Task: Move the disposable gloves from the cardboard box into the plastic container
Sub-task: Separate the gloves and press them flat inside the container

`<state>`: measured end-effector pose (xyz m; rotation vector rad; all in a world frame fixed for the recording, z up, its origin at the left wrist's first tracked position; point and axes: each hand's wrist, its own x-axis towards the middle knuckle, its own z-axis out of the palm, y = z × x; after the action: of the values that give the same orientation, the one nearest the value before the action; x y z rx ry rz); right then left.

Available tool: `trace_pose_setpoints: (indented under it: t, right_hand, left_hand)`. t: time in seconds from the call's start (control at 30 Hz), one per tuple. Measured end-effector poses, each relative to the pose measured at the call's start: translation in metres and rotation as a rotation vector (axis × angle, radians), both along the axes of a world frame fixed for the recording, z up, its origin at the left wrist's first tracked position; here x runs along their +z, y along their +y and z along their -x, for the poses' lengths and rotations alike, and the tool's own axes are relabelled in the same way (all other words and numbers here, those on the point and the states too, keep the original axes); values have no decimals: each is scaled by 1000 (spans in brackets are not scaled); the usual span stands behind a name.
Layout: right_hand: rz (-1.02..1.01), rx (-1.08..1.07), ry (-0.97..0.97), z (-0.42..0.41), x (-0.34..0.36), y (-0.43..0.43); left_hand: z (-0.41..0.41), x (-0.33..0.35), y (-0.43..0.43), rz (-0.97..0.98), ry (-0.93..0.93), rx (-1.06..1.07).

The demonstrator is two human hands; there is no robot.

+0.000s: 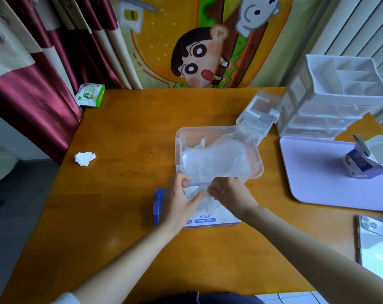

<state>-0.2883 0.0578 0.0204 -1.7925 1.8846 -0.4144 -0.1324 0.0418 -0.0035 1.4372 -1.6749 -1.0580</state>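
Head view: left hand [179, 201] and right hand [229, 196] close together over cardboard box [158, 205], toward near edge of table [120, 194], both pinching a clump of disposable gloves [202, 202] at its opening. Plastic container [179, 137] just beyond, already holding a heap [217, 160]. Risk: slippery film slides from fingers, or light box lifts along.

Home: curtains [32, 62], cartoon hanging [203, 44]

Gloves [205, 204] between left hand [179, 201], right hand [231, 195]

My left hand [179, 202] and right hand [231, 197] come from bare forearms, a white sleeve [65, 299] near my left elbow, dark blue clothing [208, 298] below.
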Motion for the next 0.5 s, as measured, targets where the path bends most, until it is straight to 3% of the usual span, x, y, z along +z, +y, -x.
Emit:
trace_pose_setpoints:
  t: [0.1, 0.2, 0.27, 0.4, 0.5]
  right_hand:
    - [-14, -38, -37, -3, -2, -3]
    - [-26, -45, -69, -7, 0, -7]
    - [-70, -7, -50, -9, -2, -11]
    - [-214, -23, -115, -7, -12, -15]
    - [-239, -86, -219, -6, -13, -15]
  left_hand:
    - [-2, 4, 6, 386, -168, 13]
    - [-7, 2, 11, 598, -297, -326]
    - [-9, 2, 14, 513, -468, -514]
    - [-22, -14, 15, 277, -856, -663]
    - [-29, -23, 16, 178, -957, -753]
